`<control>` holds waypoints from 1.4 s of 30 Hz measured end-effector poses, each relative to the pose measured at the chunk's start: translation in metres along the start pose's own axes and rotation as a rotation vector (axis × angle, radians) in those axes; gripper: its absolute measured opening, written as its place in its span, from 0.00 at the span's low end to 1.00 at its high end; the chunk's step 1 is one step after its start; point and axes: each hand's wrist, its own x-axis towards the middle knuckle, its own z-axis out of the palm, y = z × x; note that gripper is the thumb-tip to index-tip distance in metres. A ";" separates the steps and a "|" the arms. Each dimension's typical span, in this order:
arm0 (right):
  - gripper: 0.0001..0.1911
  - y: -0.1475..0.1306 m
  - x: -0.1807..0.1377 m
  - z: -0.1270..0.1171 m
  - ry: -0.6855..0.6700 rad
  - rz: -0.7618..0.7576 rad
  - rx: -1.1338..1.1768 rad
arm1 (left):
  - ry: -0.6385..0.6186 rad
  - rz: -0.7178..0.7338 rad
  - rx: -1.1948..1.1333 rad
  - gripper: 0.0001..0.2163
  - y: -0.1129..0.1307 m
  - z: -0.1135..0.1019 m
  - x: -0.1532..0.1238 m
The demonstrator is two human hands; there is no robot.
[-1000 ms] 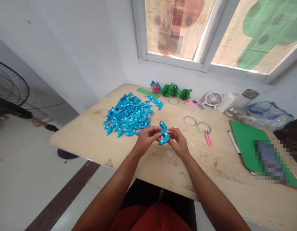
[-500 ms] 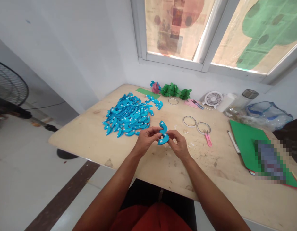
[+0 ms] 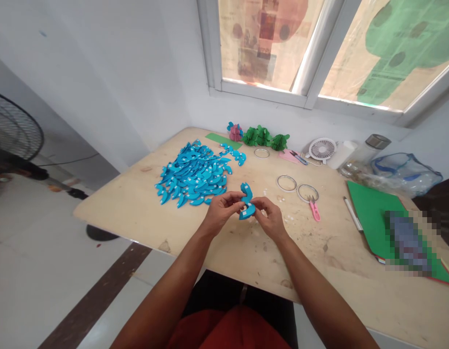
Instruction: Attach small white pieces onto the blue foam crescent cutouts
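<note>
In the head view, the bare left hand [image 3: 220, 212] and bare right hand [image 3: 271, 218] pinched a wavy bright-blue piece with white square patches [image 3: 248, 210] between their fingertips, over the pale wooden table [image 3: 228, 254]. A heap of crescent-shaped blue pieces [image 3: 195, 172] lay beyond the left hand; pink-handled metal snips [image 3: 314, 209] overlapped a thin silvery ring [image 3: 298, 193] beyond the right.

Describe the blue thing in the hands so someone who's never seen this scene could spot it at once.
On the pale wooden table, find the large heap of curved bright-blue pieces. Nearer the wearer and to its right, the left hand and right hand hold a wavy, white-patched blue piece. What sets it apart: it alone is held, while the others lie on the table.
</note>
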 end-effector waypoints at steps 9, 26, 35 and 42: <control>0.08 0.002 -0.001 0.001 -0.009 0.019 0.040 | -0.003 0.005 -0.030 0.13 -0.001 -0.001 -0.001; 0.09 -0.001 0.000 0.001 -0.006 0.036 0.059 | -0.024 0.023 -0.019 0.11 0.000 0.000 -0.002; 0.08 -0.002 0.000 0.000 -0.021 0.029 0.056 | 0.024 0.036 -0.023 0.09 0.001 0.003 -0.004; 0.09 -0.001 0.000 0.000 -0.019 0.041 0.063 | 0.031 0.034 -0.014 0.09 0.001 0.003 -0.004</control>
